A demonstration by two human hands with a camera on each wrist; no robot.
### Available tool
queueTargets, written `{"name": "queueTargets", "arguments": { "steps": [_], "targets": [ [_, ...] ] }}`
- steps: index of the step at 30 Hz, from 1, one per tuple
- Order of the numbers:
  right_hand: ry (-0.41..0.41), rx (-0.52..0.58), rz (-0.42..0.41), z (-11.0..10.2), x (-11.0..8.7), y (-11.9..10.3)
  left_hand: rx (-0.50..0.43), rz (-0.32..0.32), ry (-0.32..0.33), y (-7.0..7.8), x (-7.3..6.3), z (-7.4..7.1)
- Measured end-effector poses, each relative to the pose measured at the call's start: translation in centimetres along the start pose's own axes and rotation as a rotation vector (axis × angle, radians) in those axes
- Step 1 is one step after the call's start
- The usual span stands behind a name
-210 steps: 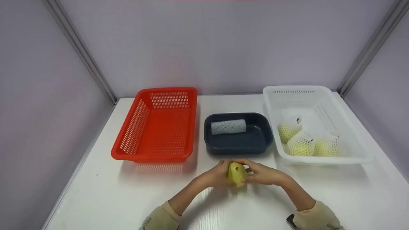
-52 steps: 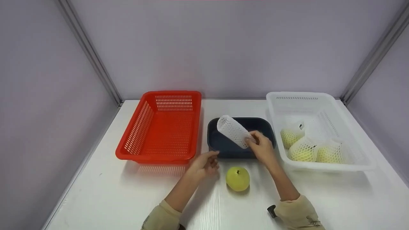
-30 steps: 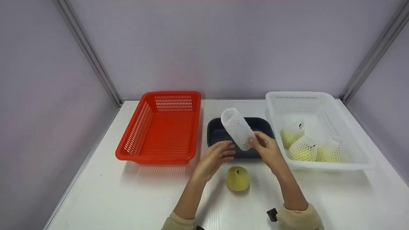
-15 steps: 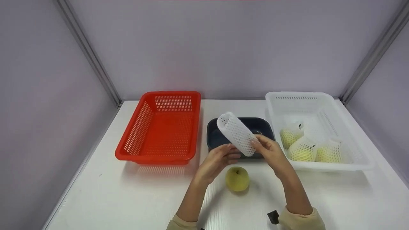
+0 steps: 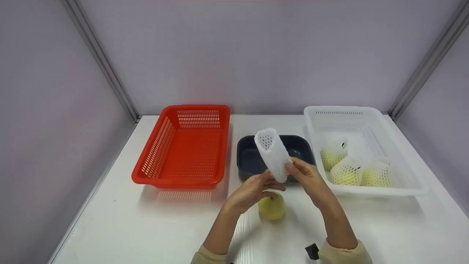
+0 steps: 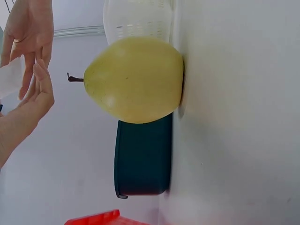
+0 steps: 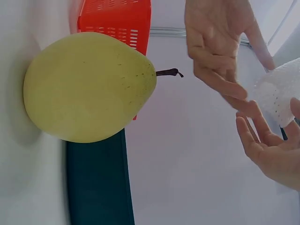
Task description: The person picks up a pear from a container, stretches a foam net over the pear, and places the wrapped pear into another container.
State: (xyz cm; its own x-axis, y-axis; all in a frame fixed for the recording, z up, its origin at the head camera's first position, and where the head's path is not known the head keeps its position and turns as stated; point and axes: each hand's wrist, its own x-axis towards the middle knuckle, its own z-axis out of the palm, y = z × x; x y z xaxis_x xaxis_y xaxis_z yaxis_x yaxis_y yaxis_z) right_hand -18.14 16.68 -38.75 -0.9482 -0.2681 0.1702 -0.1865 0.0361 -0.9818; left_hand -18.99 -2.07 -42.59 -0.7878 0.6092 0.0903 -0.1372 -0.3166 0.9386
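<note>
My right hand (image 5: 311, 181) pinches a white foam fruit net (image 5: 274, 156) near its lower end, thumb on the near side. The net is tilted, its mouth spread and facing up and away, above the near side of the dark blue tub (image 5: 249, 163). My left hand (image 5: 249, 192) is beside the lower end of the net, fingertips right at it, the other fingers loosely extended underneath. Below the hands a yellow pear (image 5: 272, 209) stands upright on the table, stem up, partly covered by the left fingers. Both wrist views show the bare pear (image 6: 136, 79) close up.
A red basket (image 5: 178, 181) stands at the left, with nothing in it. At the right, a white basket (image 5: 370, 190) holds three pears (image 5: 346, 174) in foam nets. Pale walls (image 5: 234, 55) enclose the table at the back and sides.
The pear both hands held earlier stands on the table. The foam net has left the tub in my right hand. Lately the left hand has moved right to the net, whose mouth has widened.
</note>
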Motion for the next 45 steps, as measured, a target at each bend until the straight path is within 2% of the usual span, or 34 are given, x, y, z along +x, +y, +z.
{"name": "queueTargets", "arguments": {
  "steps": [5, 12, 18, 23, 27, 32, 35, 38, 42, 45],
  "targets": [
    [-0.112, -0.069, -0.048, -0.2, -0.2, 0.1, -0.132, 0.063, 0.026, -0.1, 0.0, -0.2],
    [-0.145, -0.067, -0.096, -0.5, -0.3, 0.3, -0.204, 0.133, 0.129, -0.1, 0.2, -0.4],
    [-0.216, 0.061, -0.098, -0.7, 0.1, 0.4, -0.227, 0.173, 0.207, -0.1, 0.2, -0.5],
    [-0.241, 0.270, -0.041, -0.8, 0.1, 0.4, -0.251, 0.206, 0.222, -0.1, -0.2, -0.3],
    [-0.247, 0.455, 0.005, -1.0, 0.3, 0.6, -0.277, 0.237, 0.227, 0.1, -0.1, -0.2],
    [-0.303, 0.625, 0.073, -0.7, 0.6, 0.8, -0.310, 0.261, 0.185, 0.4, -0.1, -0.1],
    [-0.332, 0.670, 0.100, -0.3, 0.7, 0.8, -0.327, 0.287, 0.175, 0.5, 0.0, -0.1],
    [-0.348, 0.675, 0.111, 0.1, 0.8, 1.0, -0.333, 0.316, 0.195, 0.5, 0.0, 0.0],
    [-0.379, 0.660, 0.123, 0.6, 0.7, 1.2, -0.280, 0.338, 0.253, 0.4, 0.0, 0.1],
    [-0.404, 0.668, 0.135, 0.9, 0.6, 1.3, -0.214, 0.321, 0.276, 0.3, 0.0, 0.2]
  ]
}}
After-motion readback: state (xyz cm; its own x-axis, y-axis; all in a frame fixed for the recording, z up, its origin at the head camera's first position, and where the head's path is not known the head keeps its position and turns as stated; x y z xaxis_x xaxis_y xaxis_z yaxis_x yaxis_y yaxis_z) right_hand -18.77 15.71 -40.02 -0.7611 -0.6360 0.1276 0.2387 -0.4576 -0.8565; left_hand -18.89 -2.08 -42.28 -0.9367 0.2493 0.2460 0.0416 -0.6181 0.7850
